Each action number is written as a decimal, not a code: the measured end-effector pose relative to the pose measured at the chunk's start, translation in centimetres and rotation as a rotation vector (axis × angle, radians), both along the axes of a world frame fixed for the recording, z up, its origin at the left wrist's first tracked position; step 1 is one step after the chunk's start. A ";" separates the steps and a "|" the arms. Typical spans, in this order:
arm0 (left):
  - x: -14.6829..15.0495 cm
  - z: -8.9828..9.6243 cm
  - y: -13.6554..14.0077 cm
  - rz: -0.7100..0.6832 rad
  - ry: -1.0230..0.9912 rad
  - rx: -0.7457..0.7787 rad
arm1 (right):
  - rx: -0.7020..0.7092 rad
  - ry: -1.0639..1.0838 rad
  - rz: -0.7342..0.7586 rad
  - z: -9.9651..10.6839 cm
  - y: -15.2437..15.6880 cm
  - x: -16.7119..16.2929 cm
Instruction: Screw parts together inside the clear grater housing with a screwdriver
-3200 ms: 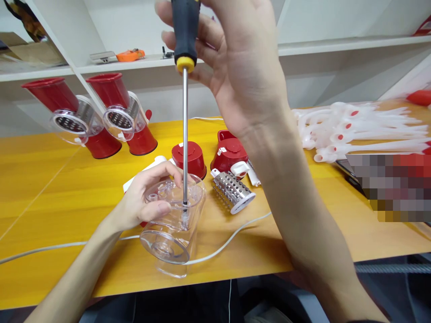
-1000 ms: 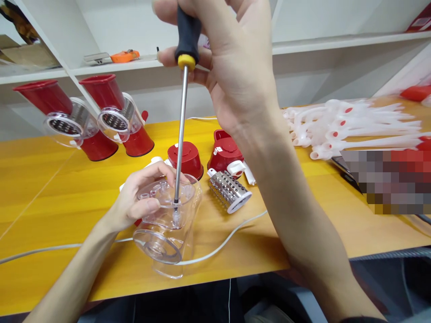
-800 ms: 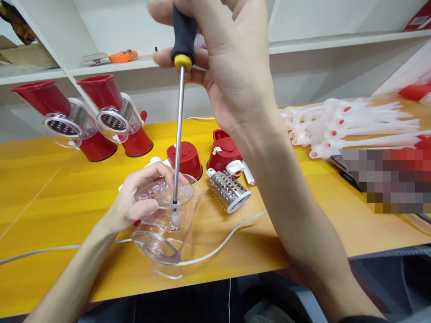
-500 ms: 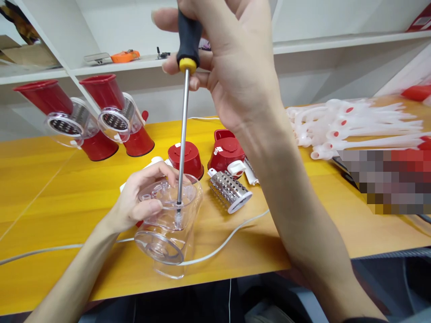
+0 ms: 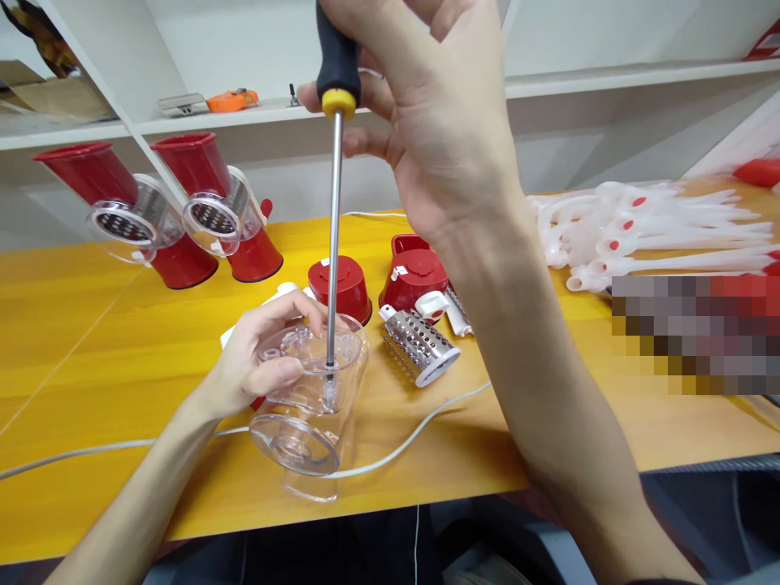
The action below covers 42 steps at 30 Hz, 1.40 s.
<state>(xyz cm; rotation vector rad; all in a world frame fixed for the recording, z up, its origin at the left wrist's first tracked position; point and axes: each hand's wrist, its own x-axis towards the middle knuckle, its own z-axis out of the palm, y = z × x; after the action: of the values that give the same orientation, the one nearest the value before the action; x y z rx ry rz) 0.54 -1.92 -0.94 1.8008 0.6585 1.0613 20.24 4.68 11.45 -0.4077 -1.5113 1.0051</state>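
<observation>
My right hand (image 5: 420, 106) grips the black handle of a screwdriver (image 5: 335, 236), held upright with its yellow collar below the fingers. The shaft runs down into a clear plastic grater housing (image 5: 347, 422), its tip inside a narrow post; whether a screw sits there is hard to make out. My left hand (image 5: 262, 349) is closed on the housing's upper left rim, thumb in front and fingers behind. Just right of the housing, a metal grater drum (image 5: 420, 345) with a white end ring lies on its side.
Two assembled red rotary graters (image 5: 244, 252) stand at the back left. Two red bases (image 5: 340, 284) sit behind the housing. White plastic parts (image 5: 609, 223) with red dots are heaped at right. A white cable (image 5: 414, 435) crosses the wooden table (image 5: 79, 349); shelves (image 5: 585, 81) rise behind.
The fingers of my right hand have shifted around the screwdriver handle, which remains upright. My left hand keeps its hold on the housing. The whole view has moved slightly.
</observation>
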 end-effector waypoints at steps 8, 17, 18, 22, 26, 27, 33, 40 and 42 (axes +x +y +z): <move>0.0 0.1 -0.1 0.011 -0.002 -0.028 | -0.072 0.086 0.113 -0.1 -0.8 -0.7; -0.1 -0.1 0.0 -0.014 -0.012 -0.035 | -0.021 -0.025 0.107 -0.1 -0.1 -0.3; -0.1 -0.1 0.0 -0.016 -0.014 -0.039 | -0.032 -0.002 0.143 -0.1 -0.3 -0.3; -0.2 -0.3 -0.1 -0.014 -0.018 -0.044 | -0.065 0.098 0.151 -0.1 -0.9 -0.5; -0.1 -0.2 -0.1 -0.004 -0.009 -0.036 | -0.060 0.030 0.116 0.0 -0.5 -0.6; -0.1 -0.1 -0.1 0.000 -0.006 -0.033 | -0.057 0.025 0.089 0.0 -0.3 -0.5; 0.0 -0.1 0.0 -0.002 -0.008 -0.041 | -0.098 0.001 0.136 0.1 -0.6 -0.5; 0.0 0.0 -0.1 0.003 -0.005 -0.038 | -0.129 -0.031 -0.021 0.2 -0.9 -1.1; 0.0 0.0 -0.1 0.002 -0.006 -0.037 | -0.163 -0.082 -0.056 0.4 -0.4 -1.1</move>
<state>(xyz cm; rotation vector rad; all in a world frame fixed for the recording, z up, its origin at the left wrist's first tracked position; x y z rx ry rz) 0.53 -2.06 -0.90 1.7651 0.6725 1.0490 19.16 4.24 11.82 -0.6103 -1.4873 1.0825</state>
